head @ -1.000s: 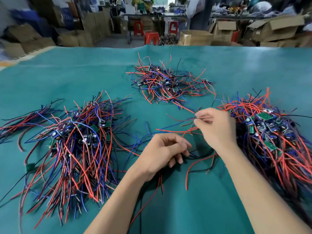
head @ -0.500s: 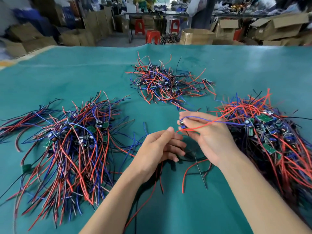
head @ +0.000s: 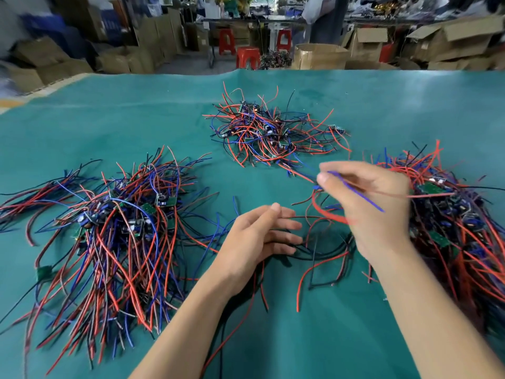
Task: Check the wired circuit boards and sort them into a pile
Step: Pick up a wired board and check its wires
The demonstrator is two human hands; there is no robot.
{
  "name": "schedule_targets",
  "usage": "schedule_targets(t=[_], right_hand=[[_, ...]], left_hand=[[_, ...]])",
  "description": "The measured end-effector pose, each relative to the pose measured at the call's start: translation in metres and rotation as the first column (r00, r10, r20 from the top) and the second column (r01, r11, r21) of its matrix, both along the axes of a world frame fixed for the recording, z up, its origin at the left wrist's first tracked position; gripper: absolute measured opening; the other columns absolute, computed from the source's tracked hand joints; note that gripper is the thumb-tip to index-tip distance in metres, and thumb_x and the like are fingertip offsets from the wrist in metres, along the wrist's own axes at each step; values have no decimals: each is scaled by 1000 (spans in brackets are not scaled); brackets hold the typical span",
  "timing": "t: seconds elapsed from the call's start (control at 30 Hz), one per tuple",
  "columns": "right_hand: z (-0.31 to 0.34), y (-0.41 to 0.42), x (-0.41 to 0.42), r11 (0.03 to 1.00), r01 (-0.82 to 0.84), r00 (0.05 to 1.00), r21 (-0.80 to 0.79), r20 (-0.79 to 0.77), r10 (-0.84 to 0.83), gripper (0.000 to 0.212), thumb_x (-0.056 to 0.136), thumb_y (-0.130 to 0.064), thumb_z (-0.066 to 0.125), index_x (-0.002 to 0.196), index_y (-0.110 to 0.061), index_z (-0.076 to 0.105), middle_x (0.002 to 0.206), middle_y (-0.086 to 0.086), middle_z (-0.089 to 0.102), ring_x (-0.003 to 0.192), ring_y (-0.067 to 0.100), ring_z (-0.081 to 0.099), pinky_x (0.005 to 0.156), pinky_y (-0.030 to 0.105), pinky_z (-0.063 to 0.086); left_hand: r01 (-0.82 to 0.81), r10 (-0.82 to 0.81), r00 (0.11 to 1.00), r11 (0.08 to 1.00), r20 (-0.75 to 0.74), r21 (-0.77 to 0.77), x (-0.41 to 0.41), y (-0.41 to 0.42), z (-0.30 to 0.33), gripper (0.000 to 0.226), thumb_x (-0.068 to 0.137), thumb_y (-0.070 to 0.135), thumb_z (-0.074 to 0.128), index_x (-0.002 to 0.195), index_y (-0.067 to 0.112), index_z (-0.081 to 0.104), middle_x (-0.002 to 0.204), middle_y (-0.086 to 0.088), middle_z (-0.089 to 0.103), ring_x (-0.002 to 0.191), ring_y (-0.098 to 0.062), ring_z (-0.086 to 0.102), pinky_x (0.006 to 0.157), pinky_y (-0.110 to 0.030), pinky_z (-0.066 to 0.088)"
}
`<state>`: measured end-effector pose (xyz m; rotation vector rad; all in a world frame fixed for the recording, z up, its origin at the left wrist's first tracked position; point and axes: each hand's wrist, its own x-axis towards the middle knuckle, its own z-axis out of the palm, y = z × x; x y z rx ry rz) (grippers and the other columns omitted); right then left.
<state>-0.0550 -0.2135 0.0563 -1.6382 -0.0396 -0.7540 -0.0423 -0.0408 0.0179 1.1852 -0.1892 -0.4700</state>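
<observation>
A teal-covered bench (head: 82,127) fills most of the frame, with cardboard boxes (head: 448,42) and red stools (head: 247,57) blurred along the top edge behind it. Three heaps of wired circuit boards lie on the cloth. The largest heap (head: 114,236) spreads over the left and lower left, its red, blue and black leads fanned toward the bottom edge. A second heap (head: 459,222) runs down the right side, small green boards showing among the wires. A smaller, tangled heap (head: 270,132) sits at upper centre, apart from both.

Two bare forearms enter from the bottom. The right hand (head: 369,203), right of centre and touching the right heap's edge, is raised and motion-blurred; its grip is clamped on thin leads, a blue wire (head: 358,192) and a red one pinched between thumb and fingertips and trailing toward the right heap. Whether a board hangs from them cannot be told. The left hand (head: 259,236) lies at centre, its grip loose and apart, fingers relaxed over a few stray black and red wires (head: 322,255) on the cloth.
</observation>
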Motion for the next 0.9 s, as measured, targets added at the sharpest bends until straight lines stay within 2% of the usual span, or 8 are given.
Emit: schedule_targets(t=[0.07,0.17,0.23,0.37,0.5,0.67,0.8,0.9], right_hand=[[-5,10,0,992,-97,993,-80,-82,91,26,82,6,78,86,-19,78,79,-6,78,70,6,73,70,16,53],[-12,23,-1,980,-160,977,-118,-161,141,25,81,6,78,83,-19,79,77,-2,78,67,13,73,64,20,55],[-14,28,-1,983,-181,966,-39,-194,171,21,80,5,80,81,-16,79,74,4,77,60,20,71,57,22,55],[-16,25,1,951,-202,947,234,-202,250,15,78,7,80,80,-8,77,74,7,76,63,14,70,57,21,54],[-16,20,2,911,-210,913,355,-263,313,17,82,3,77,77,-13,77,85,3,78,71,10,69,56,19,51],[-19,14,5,894,-221,888,391,-298,350,15,86,2,72,92,-11,77,80,-1,73,69,9,64,58,19,49],[-21,16,5,922,-196,868,334,-378,322,4,85,-7,77,88,-5,75,78,4,70,64,13,61,56,23,45],[-18,13,5,871,-254,804,421,-409,432,21,73,-19,80,84,-3,74,73,6,71,59,14,62,54,23,43]], left_hand=[[16,-16,1000,1000,6,-23,0,0,0,41,98,39,50,104,5,71,103,-26,71,79,-26,70,64,-28,58],[49,-47,997,999,56,-23,-1,2,-1,29,97,35,55,94,12,72,98,-23,72,81,-25,69,67,-26,56],[63,-61,993,998,97,-16,-1,3,-3,21,95,28,59,87,14,72,91,-17,73,82,-22,67,72,-25,55],[46,-46,993,999,112,-6,-1,4,-5,15,88,23,65,82,10,70,75,-10,68,70,-15,64,67,-21,53],[52,-54,990,998,132,19,-2,6,-5,12,87,19,67,87,8,69,73,-8,68,68,-15,63,64,-20,50],[76,-74,994,997,79,-19,-3,4,-5,12,97,8,57,101,1,66,81,-12,70,72,-17,67,64,-21,53],[13,-14,997,1000,80,4,-3,3,-4,9,96,6,59,97,1,66,79,-12,69,70,-17,66,59,-21,52],[-31,32,998,999,57,-15,-4,2,-3,6,93,5,63,96,2,67,80,-12,70,70,-17,67,55,-20,51]])
